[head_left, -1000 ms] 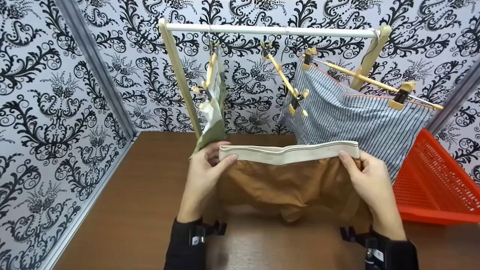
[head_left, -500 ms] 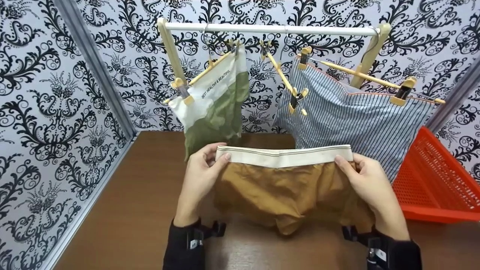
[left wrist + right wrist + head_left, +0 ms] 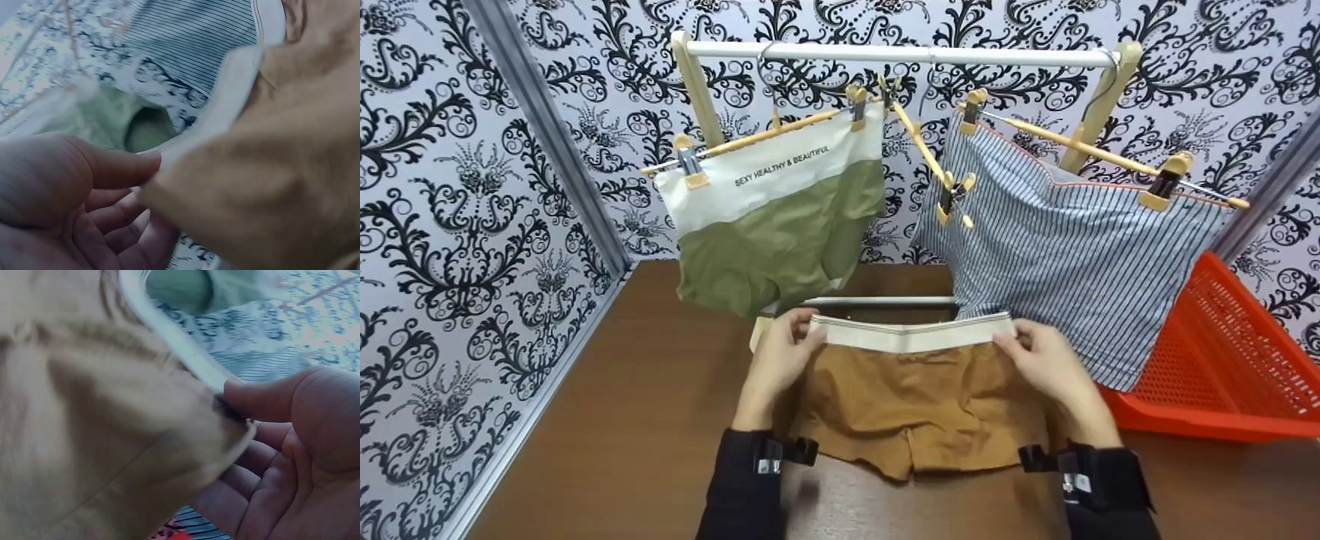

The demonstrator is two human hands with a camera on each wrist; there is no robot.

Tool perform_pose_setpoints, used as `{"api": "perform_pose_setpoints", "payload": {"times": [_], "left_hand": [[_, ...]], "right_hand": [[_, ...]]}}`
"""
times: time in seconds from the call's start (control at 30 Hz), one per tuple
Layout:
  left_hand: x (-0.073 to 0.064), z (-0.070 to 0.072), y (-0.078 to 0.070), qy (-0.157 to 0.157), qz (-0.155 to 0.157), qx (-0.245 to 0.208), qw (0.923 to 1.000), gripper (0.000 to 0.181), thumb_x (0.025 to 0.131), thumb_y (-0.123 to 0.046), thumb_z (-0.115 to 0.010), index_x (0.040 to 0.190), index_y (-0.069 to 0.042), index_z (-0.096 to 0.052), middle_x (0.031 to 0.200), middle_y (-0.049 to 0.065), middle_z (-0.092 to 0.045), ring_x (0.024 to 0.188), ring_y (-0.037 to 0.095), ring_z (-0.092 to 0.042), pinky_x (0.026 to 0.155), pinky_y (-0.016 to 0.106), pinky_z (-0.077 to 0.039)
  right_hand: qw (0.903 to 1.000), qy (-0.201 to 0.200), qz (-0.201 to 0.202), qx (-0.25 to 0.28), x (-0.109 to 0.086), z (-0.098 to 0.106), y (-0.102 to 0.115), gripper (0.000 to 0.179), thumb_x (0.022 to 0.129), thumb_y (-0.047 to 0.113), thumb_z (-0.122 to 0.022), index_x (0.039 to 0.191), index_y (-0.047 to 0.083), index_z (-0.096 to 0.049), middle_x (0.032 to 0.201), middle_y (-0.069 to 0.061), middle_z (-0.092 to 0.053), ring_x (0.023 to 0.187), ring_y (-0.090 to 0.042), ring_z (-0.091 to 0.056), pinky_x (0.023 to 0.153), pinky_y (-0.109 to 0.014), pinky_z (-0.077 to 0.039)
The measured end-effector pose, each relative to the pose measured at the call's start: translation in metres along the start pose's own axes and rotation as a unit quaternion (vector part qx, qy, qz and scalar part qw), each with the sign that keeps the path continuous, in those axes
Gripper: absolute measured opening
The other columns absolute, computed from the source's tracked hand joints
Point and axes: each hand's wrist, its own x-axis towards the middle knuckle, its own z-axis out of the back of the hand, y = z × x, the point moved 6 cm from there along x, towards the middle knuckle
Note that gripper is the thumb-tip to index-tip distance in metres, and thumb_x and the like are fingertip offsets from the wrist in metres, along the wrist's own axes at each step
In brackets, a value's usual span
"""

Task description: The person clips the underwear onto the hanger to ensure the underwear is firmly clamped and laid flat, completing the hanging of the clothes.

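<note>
Brown boxer briefs (image 3: pixel 915 405) with a white waistband hang spread between both hands above the table. My left hand (image 3: pixel 781 352) pinches the left end of the waistband, thumb in front. At the opposite end, my right hand (image 3: pixel 1046 360) pinches the band the same way. The left wrist view shows the thumb pressed on the white band (image 3: pixel 230 93); the curled fingers are partly behind the cloth. In the right wrist view the brown cloth (image 3: pixel 112 427) fills the left side. Behind, green and white briefs (image 3: pixel 780 240) and striped boxers (image 3: pixel 1072 247) hang from clip hangers.
A white rail (image 3: pixel 900 52) on a wooden rack carries the hangers. Between the two hung garments is a bare wooden clip hanger (image 3: pixel 919 142), turned edge-on. A red plastic basket (image 3: pixel 1222 420) stands at the right on the brown table (image 3: pixel 660 450). Patterned walls close off the back and left.
The green and white briefs have swung round from edge-on to face me. Both hands have lowered the brown boxer briefs a little, the right hand moving left, and the cloth hangs flatter.
</note>
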Motion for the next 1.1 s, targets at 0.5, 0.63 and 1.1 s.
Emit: {"api": "perform_pose_setpoints", "payload": {"times": [0.5,0.63,1.1], "left_hand": [[0.002,-0.013,0.019,-0.011,0.013,0.086,0.9962,0.028,0.097,-0.002,-0.063,0.125,0.006,-0.063,0.109,0.018,-0.071,0.102,0.033,-0.067,0.090,0.048,-0.052],[0.001,-0.013,0.011,-0.016,-0.001,0.114,0.9934,0.033,0.097,-0.006,-0.064,0.129,0.004,-0.062,0.118,0.019,-0.069,0.113,0.035,-0.064,0.097,0.049,-0.049],[-0.015,-0.054,-0.016,0.149,-0.035,0.215,0.9645,0.056,0.094,-0.028,-0.074,0.136,0.005,-0.057,0.132,0.024,-0.061,0.123,0.040,-0.057,0.106,0.051,-0.044]], "right_hand": [[0.9995,0.013,0.008,-0.029,0.003,-0.021,-0.001,0.035,0.102,0.018,-0.061,0.128,-0.006,-0.062,0.120,-0.026,-0.067,0.111,-0.044,-0.064,0.096,-0.057,-0.049],[0.9987,0.006,0.027,-0.042,0.001,-0.019,0.005,0.036,0.101,0.016,-0.063,0.129,-0.007,-0.061,0.120,-0.026,-0.067,0.108,-0.043,-0.065,0.095,-0.057,-0.049],[0.9833,0.105,0.113,-0.096,-0.004,-0.039,0.006,0.058,0.098,0.024,-0.068,0.145,-0.006,-0.049,0.143,-0.027,-0.053,0.131,-0.047,-0.049,0.109,-0.061,-0.036]]}}
